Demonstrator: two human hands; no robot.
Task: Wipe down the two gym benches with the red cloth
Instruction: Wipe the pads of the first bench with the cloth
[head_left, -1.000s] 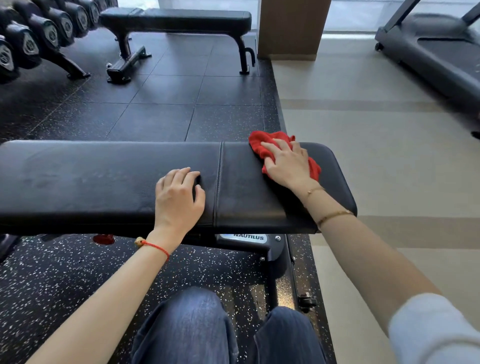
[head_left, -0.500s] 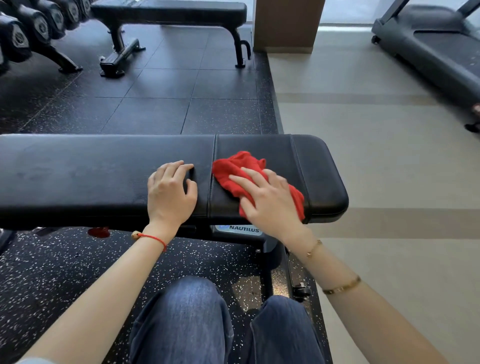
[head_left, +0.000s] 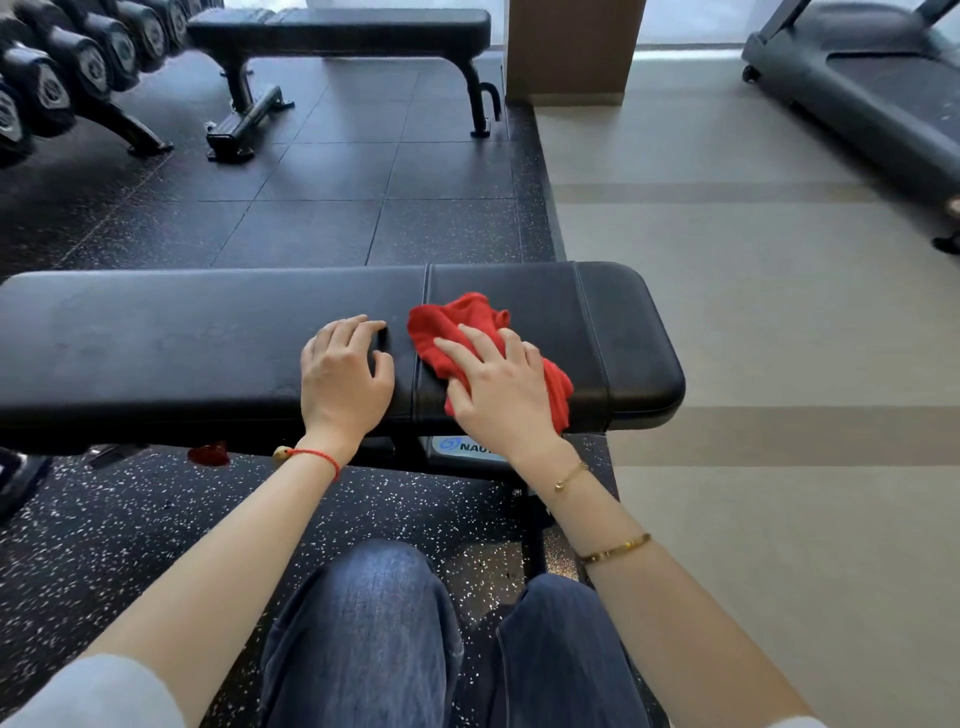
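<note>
Two denim-covered knees (head_left: 363, 623) sit nearest to us, above speckled rubber flooring (head_left: 104, 545). Beyond them we find the near bench (head_left: 182, 338), its black pad running crosswise. We rest the left hand (head_left: 345, 376) flat on this pad, fingers relaxed and holding nothing. Just right of it, across the pad seam, we press the right hand (head_left: 501, 392) down with fingers spread straight on the red cloth (head_left: 457, 327). The cloth lies bunched under and ahead of that hand, touching the pad. Well beyond both hands stands the far bench (head_left: 337, 26). Dumbbells (head_left: 78, 62) sit far left of the left hand; a treadmill (head_left: 872, 78) sits far right of the right hand.
</note>
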